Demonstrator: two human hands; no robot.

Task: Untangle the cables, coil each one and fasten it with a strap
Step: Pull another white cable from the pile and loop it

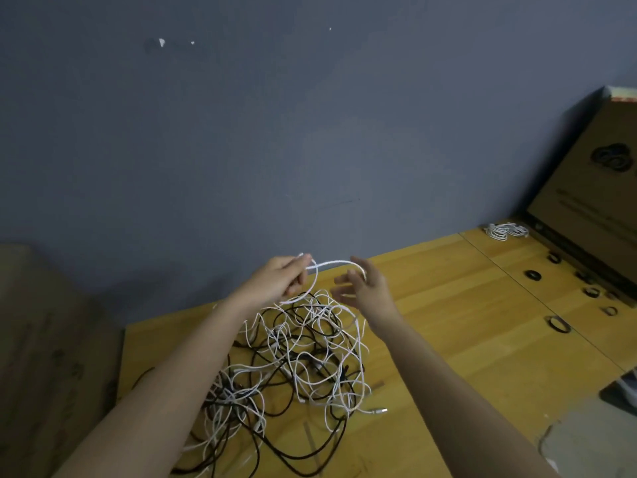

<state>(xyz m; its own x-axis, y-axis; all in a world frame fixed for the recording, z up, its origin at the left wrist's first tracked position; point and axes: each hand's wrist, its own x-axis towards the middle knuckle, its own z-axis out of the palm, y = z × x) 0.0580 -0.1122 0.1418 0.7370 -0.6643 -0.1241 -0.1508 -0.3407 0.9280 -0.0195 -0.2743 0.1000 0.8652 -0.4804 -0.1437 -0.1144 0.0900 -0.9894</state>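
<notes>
We have the wall at our front and the desk (482, 339) below it, and on the desk the tangle (303, 357) of white and black cables lies heaped between our forearms, reaching from just under our hands down toward the near edge. The step in hand, as we judge it, is drawing one white cable (331, 263) free of that heap: it arches between our raised hands and its loop falls back into the top of the tangle. To do this well we should keep the end fixed in the left hand (279, 276), whose fingers (303, 262) pinch the cable near its tip, and let the right hand (368, 288) run along the strand, its fingers spread wide and only hooking the cable over them, so the line slides and does not tighten knots below. We should lift slowly, follow the strand where it dives under black loops, and shake those loose instead of pulling hard; a plug (379, 411) lying at the heap's right edge could snag. As for containers, a cardboard box (586, 188) leans at the far right; we cannot tell what it holds. Just beside its foot lies a coiled white cable (506, 231), seemingly finished, and small dark straps (532, 275) are scattered along the desk near it, well apart from the tangle
</notes>
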